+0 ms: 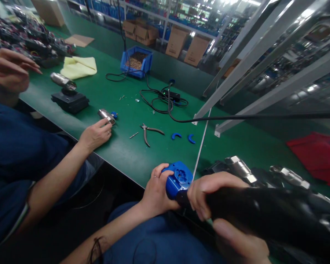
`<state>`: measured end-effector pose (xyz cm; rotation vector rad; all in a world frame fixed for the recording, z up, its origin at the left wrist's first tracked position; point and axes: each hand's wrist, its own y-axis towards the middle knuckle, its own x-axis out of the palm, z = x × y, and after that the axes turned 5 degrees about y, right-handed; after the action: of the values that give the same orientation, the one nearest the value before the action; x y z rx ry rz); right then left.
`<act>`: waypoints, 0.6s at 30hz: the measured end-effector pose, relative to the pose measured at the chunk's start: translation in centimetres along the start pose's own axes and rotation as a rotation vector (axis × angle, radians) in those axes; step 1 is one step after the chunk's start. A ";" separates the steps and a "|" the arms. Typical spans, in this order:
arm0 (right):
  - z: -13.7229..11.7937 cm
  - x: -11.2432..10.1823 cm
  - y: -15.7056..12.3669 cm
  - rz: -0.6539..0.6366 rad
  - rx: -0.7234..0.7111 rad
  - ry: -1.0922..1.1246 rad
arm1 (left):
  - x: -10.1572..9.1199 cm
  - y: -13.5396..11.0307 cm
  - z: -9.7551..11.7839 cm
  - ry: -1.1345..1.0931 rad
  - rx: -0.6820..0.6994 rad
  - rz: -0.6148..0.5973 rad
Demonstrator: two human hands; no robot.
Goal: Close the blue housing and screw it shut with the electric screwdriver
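My left hand (157, 190) is closed around a blue plastic housing (178, 178) at the near edge of the green bench (121, 146). My right hand (217, 209) grips a big black power tool (269, 216) whose front end meets the blue housing. A black cable (236, 117) runs from the tool across the bench. Left of me a co-worker's hand (95, 135) rests on the bench, touching a small metal cylinder (106, 116). Their other hand (8, 69) is raised at the far left.
Pliers (150, 131), two blue curved clips (183, 137), a black fixture with a metal part (68, 97), a yellow cloth (78, 67) and a blue bin of small parts (136, 62) lie on the bench. Metal-ended assemblies (240, 168), a red tray (319, 154), cardboard boxes (187, 44).
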<state>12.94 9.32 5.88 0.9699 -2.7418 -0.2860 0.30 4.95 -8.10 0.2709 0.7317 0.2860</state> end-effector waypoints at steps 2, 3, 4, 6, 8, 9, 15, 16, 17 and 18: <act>-1.4 -0.6 0.5 0.052 -0.091 0.070 | 0.0 0.0 0.0 0.004 0.012 0.007; -2.0 -1.0 0.8 0.086 -0.145 0.097 | -0.1 0.0 -0.1 0.006 0.022 0.010; -2.5 -1.5 1.1 0.122 -0.195 0.108 | -0.1 0.0 -0.1 0.010 0.029 0.011; -3.1 -2.4 1.8 0.166 -0.266 0.090 | -0.3 0.0 -0.1 0.019 0.034 0.005; -3.0 -3.0 2.2 0.188 -0.302 0.071 | -0.5 0.0 -0.1 0.032 0.026 -0.007; -2.7 -3.1 2.3 0.192 -0.314 0.075 | -0.5 0.0 -0.1 0.038 0.022 -0.012; -0.5 -2.7 2.0 0.221 -0.278 0.090 | -0.7 0.1 0.0 0.054 0.006 -0.020; -0.2 -2.7 1.9 0.209 -0.247 0.074 | -0.7 0.1 0.0 0.056 0.007 -0.019; 0.2 -2.6 1.8 0.192 -0.214 0.054 | -0.7 0.1 0.0 0.058 0.011 -0.016; 0.5 -2.6 1.8 0.175 -0.185 0.034 | -0.7 0.1 0.0 0.060 0.015 -0.014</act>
<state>13.72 12.42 5.46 0.6775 -2.6887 -0.4774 -0.20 4.79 -7.64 0.2728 0.7950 0.2767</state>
